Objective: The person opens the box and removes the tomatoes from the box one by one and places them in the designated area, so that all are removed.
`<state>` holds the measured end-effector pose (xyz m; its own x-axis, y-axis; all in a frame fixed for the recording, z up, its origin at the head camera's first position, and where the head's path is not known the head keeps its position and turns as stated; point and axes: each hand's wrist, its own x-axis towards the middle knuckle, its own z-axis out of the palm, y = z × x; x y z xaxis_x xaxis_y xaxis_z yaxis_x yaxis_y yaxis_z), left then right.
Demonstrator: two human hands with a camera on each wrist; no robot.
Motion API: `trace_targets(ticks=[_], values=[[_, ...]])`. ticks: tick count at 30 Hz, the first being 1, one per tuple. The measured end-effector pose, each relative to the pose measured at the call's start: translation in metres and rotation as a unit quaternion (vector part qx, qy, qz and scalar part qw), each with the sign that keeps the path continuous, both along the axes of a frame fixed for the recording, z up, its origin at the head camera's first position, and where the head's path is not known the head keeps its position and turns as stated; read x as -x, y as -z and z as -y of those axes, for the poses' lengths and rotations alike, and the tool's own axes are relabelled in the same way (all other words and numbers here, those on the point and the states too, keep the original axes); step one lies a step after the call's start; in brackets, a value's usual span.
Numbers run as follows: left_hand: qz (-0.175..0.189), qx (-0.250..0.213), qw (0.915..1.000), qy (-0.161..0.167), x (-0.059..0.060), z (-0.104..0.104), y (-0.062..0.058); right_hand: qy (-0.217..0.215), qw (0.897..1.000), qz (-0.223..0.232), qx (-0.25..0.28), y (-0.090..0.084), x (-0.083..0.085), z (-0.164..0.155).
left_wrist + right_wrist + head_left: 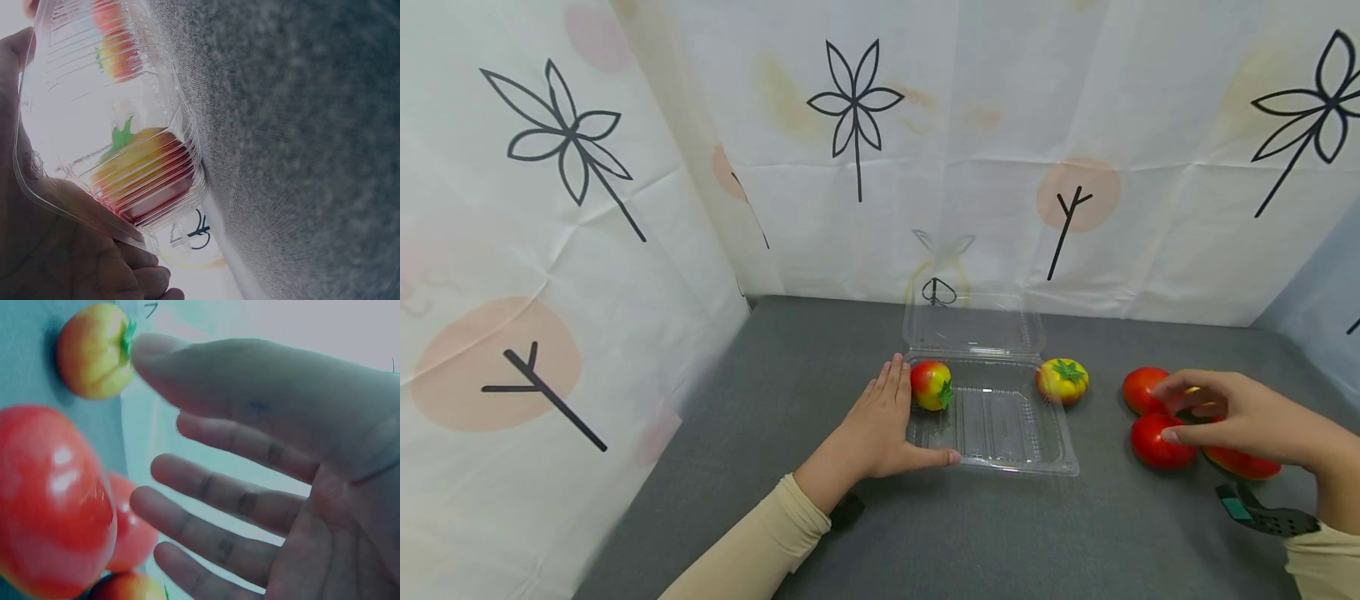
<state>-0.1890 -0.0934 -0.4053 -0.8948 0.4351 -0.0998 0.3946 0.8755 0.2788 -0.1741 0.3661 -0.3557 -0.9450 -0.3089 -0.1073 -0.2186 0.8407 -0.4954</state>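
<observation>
- Left hand point(880, 425): lies flat on the grey table point(760, 417) against the left side of the clear plastic clamshell box point(992, 417). The fingers are straight and held together along the box's left wall, and the thumb runs along its front rim. The left wrist view shows the palm point(37, 250) pressed to the ribbed wall of the box point(81, 81).
- Clamshell box: stands open near the middle of the table, its lid point(973, 325) raised at the back towards the patterned curtain point(925, 150).
- Red-and-yellow tomato point(931, 385): sits inside the box in its back left corner, just beside the left fingertips (green stalk turned to the right). Through the wall it appears as a yellow and red shape point(147, 175) in the left wrist view.
- Yellow tomato point(1063, 380): rests on the table, touching or just beside the right wall of the box; it also shows at top left in the right wrist view point(94, 350).
- Right hand point(1240, 417): hovers over a cluster of red tomatoes on the right of the table, fingers spread and lightly bent, with nothing gripped (the right wrist view shows the fingers point(212, 487) apart).
- Cluster: a rear red tomato point(1142, 389), a front red tomato point(1159, 443) just under the thumb tip, and a third red tomato point(1243, 463) partly hidden beneath the palm. Whether the hand touches any of them cannot be told.
- Dark wrist strap with a green patch point(1262, 512): lies at the right wrist, near the table's front edge.
</observation>
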Motion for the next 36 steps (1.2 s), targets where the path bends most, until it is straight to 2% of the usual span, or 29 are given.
trace_targets(ticks=[15,21,27,31,36], values=[[-0.001,-0.002,1.0000,0.004,0.000,0.000,0.001,-0.006,0.996,-0.052,0.078,-0.012,-0.005,0.046],[-0.001,-0.005,1.0000,0.005,0.000,0.001,-0.001,-0.031,0.989,-0.092,0.115,-0.012,-0.002,0.070],[-0.005,-0.005,1.0000,0.004,0.000,0.002,0.000,-0.059,0.983,-0.118,0.130,-0.014,0.002,0.089],[-0.003,-0.002,1.0000,0.003,-0.001,0.002,-0.001,-0.071,0.979,-0.123,0.146,-0.020,0.007,0.102],[0.001,-0.001,1.0000,0.003,-0.001,0.001,-0.001,-0.093,0.972,-0.097,0.191,-0.022,0.016,0.124]])
